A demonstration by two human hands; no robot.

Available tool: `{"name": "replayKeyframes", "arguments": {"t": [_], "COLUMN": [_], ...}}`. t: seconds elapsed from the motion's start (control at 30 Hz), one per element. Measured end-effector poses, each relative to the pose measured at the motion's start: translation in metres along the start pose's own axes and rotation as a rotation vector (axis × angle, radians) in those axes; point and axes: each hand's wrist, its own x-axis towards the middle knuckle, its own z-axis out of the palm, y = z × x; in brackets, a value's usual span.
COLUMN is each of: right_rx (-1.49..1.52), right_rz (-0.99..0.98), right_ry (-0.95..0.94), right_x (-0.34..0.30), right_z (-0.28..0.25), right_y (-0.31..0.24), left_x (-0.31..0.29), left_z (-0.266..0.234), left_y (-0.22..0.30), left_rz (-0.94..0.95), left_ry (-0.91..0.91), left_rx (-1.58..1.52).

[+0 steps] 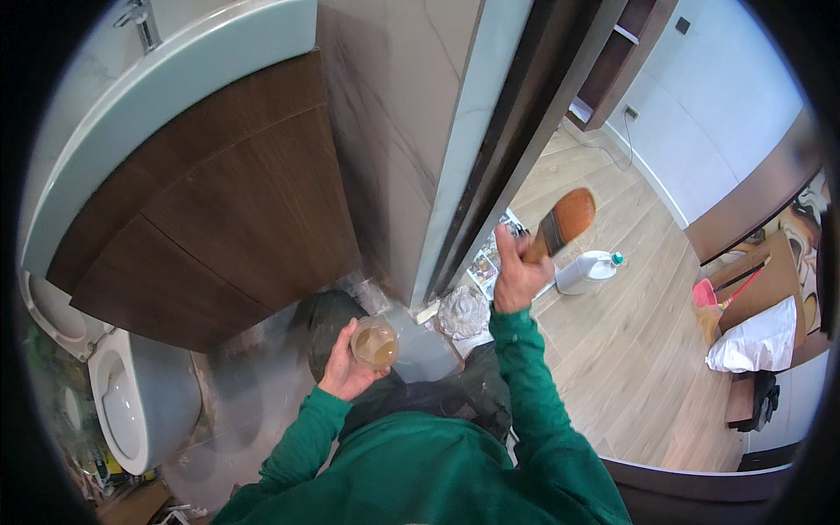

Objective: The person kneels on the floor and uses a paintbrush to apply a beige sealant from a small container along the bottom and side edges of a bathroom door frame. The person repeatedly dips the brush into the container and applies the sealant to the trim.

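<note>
My left hand is wrapped round a clear plastic cup with a yellowish-brown liquid in it, held above my lap. Out to the right, my right hand grips a wide flat paintbrush by its wooden handle. The brush's orange-brown bristles point up and to the right, beside the dark door frame. Just below that hand, a crumpled foil-like round object rests on the floor near the foot of the frame. A white plastic jug with a green cap stands to the right of my right hand.
A dark wood vanity under a white basin fills the left. Below it is a toilet. Printed paper lies at the doorway. At far right are a pink dustpan, a broom and a white bag.
</note>
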Motion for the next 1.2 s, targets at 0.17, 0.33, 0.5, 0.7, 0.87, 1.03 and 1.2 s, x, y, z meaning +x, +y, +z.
{"name": "replayKeyframes", "arguments": {"t": [0.17, 0.33, 0.5, 0.7, 0.87, 1.03, 1.2], "right_rx": [-0.012, -0.426, -0.555, -0.538, -0.347, -0.394, -0.623], "right_rz": [-0.223, -0.426, -0.377, -0.106, 0.491, 0.420, 0.040], "right_ry": [0.001, -0.010, -0.084, -0.262, -0.498, -0.622, -0.839], "right_x": [0.057, 0.038, -0.015, -0.070, -0.065, -0.027, 0.009], "right_z": [0.069, 0.055, 0.020, -0.051, -0.112, -0.131, -0.110], "right_y": [-0.010, 0.043, 0.117, 0.098, 0.028, -0.044, -0.112], "left_x": [-0.010, -0.010, -0.005, 0.003, 0.024, 0.041, 0.044], "left_z": [-0.006, -0.016, -0.016, 0.012, 0.045, 0.082, 0.116], "left_y": [0.005, 0.010, 0.015, 0.018, 0.019, 0.020, 0.018], "left_rz": [0.063, 0.075, 0.056, 0.116, 0.052, 0.015, 0.052], "left_ry": [-0.010, 0.024, -0.006, -0.036, -0.109, -0.220, -0.278], "left_rx": [-0.029, -0.062, -0.056, -0.040, 0.005, 0.031, 0.101]}}
